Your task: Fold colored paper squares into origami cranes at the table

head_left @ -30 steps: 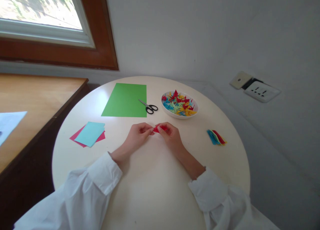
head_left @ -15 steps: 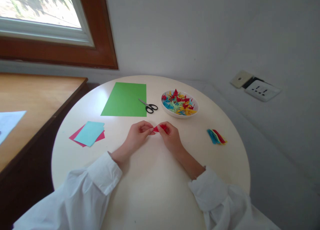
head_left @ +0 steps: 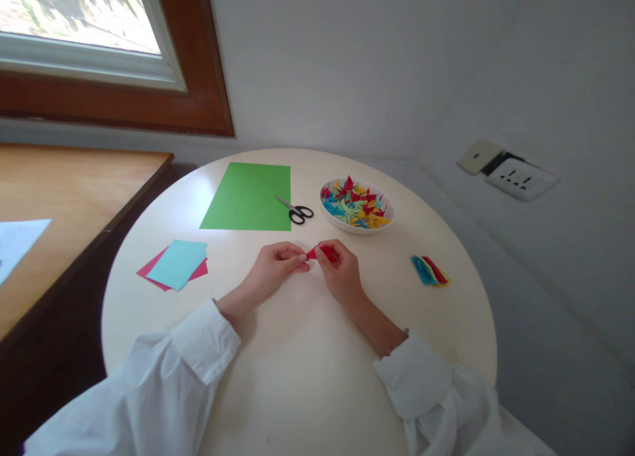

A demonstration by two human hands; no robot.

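Note:
A small folded piece of red paper (head_left: 312, 253) is held up between my two hands over the middle of the round table. My left hand (head_left: 278, 263) pinches its left tip between thumb and fingers. With thumb and forefinger closed, my right hand (head_left: 340, 267) grips the other end, hiding part of the paper. Just beyond my hands lie black-handled scissors (head_left: 299, 214), partly on a green sheet (head_left: 248, 196). A white bowl (head_left: 355, 229) heaped with small folded paper cranes in several colours stands behind my right hand.
Light blue paper squares (head_left: 179, 264) lie over pink ones (head_left: 153, 269) at the left. Folded paper strips (head_left: 429, 271) in blue, yellow and red lie at the right. The round white table (head_left: 297, 376) stands close to the wall, beside a wooden desk (head_left: 89, 184).
My right hand has shifted very slightly, and a bit more of the red paper shows inside its fingers. Everything on the table stays in place.

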